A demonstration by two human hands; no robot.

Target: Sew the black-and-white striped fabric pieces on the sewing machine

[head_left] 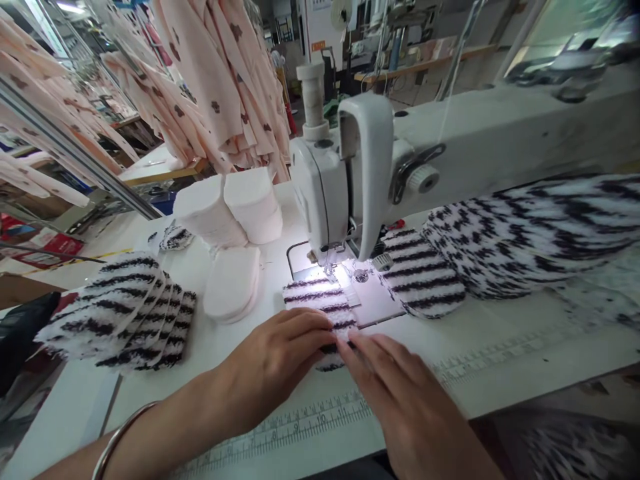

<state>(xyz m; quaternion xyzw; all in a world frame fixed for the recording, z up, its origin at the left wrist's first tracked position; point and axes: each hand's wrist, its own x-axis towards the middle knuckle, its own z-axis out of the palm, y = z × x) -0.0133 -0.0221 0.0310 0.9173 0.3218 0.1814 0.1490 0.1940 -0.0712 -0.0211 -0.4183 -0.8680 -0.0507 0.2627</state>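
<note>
A black-and-white striped fuzzy fabric piece [315, 291] lies with its far end under the needle area of a white sewing machine [325, 193]. My left hand [273, 353] rests over its left side, fingers close together and bent onto the cloth. At the right edge, my right hand [395, 380] grips the same piece with its fingertips, close to the left fingers. Part of the fabric is hidden beneath both hands. The lit metal needle plate [373, 300] shows to the right of the piece.
Left of the machine stand striped fabric pieces [135, 313] and stacks of white padded pieces [233, 283]. Another striped piece [425, 273] and a large fuzzy pile [530, 240] lie right. A ruler strip [300, 427] runs along the table front. Pink garments [215, 73] hang behind.
</note>
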